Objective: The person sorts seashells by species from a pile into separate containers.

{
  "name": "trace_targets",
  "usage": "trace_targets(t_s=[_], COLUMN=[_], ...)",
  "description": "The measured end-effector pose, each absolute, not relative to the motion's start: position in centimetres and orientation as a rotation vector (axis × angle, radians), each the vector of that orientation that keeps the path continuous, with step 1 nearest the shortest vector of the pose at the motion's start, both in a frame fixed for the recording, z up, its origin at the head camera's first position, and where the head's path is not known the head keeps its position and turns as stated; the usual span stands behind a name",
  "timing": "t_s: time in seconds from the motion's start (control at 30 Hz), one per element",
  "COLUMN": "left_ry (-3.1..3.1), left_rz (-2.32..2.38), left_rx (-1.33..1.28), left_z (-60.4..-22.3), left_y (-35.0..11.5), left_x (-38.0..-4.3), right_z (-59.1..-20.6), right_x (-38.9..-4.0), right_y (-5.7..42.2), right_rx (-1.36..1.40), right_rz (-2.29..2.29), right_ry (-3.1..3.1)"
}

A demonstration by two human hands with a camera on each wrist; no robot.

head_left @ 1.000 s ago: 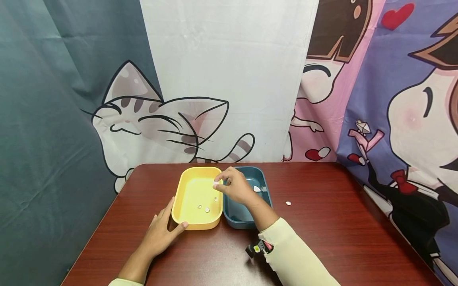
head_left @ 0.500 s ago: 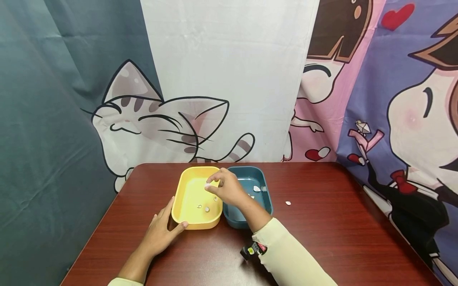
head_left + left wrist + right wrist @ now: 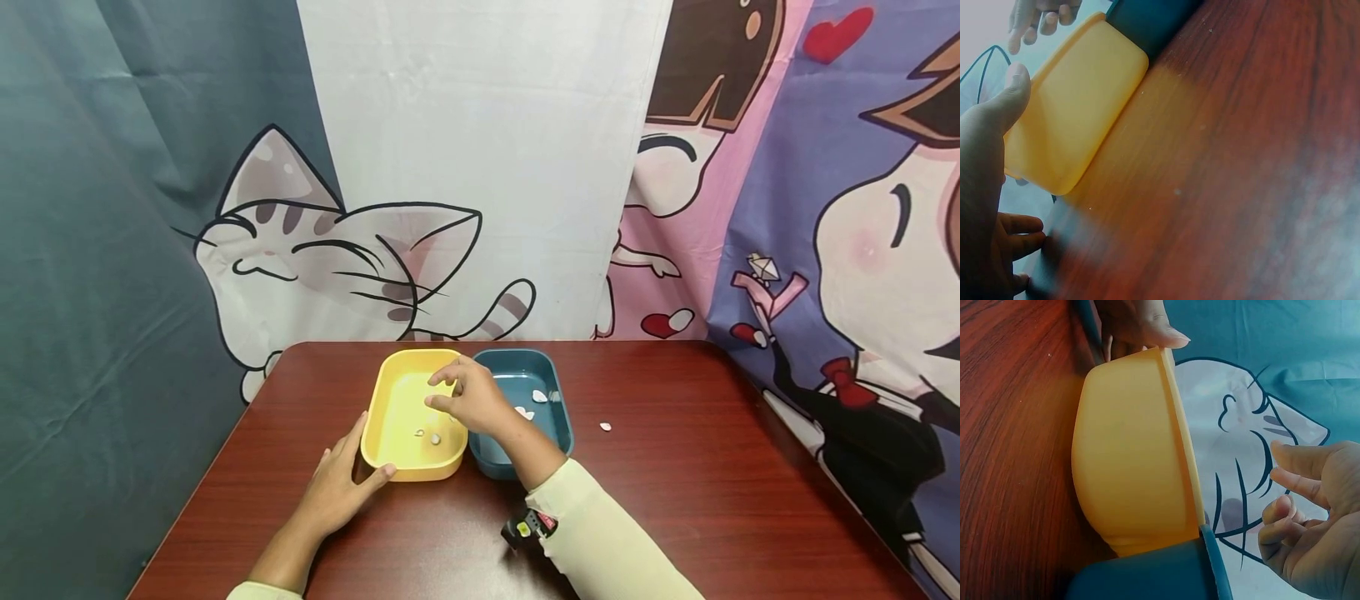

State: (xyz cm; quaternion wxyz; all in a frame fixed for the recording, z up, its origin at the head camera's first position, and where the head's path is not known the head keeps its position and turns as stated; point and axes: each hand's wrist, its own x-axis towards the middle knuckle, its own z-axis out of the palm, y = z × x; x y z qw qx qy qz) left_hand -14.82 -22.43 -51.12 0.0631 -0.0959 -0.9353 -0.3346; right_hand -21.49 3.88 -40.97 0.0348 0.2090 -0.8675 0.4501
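My left hand (image 3: 330, 492) is at the near left corner of a yellow plastic tray (image 3: 382, 417), thumb on the front rim and fingers spread along the left side. Over the tray's right side hovers my right hand (image 3: 476, 400), thumb and forefinger apart; no piece shows between them. In the right wrist view, the fingers of the right hand (image 3: 1316, 512) are parted above the rim. Inside the yellow tray lie a white shell-like piece (image 3: 436, 439) and a smaller one (image 3: 419, 433). My right hand hides part of the tray floor.
A dark blue tray (image 3: 558, 433) stands against the yellow tray's right side, with a white shell-like piece (image 3: 539, 396) and others inside. Another small white piece (image 3: 605, 427) lies on the brown tabletop (image 3: 675, 492). A printed cloth (image 3: 465, 125) hangs behind the table.
My right hand moved left over the yellow tray with a small white piece pinched in it. Its thumb and forefinger have since parted, and the piece no longer shows there. My left hand stayed put.
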Motion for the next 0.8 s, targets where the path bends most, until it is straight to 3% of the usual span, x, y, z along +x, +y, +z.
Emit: trace_targets(t_s=[0.8], left_ry=[-2.836], left_rz=[-1.012], left_rx=[-0.275], left_z=[-51.1], left_y=[-22.4], left_x=[-14.6], right_z=[-41.6], right_x=[-21.7], right_y=[6.4], right_rx=[0.553], right_rz=[1.410], right_ry=[-2.656])
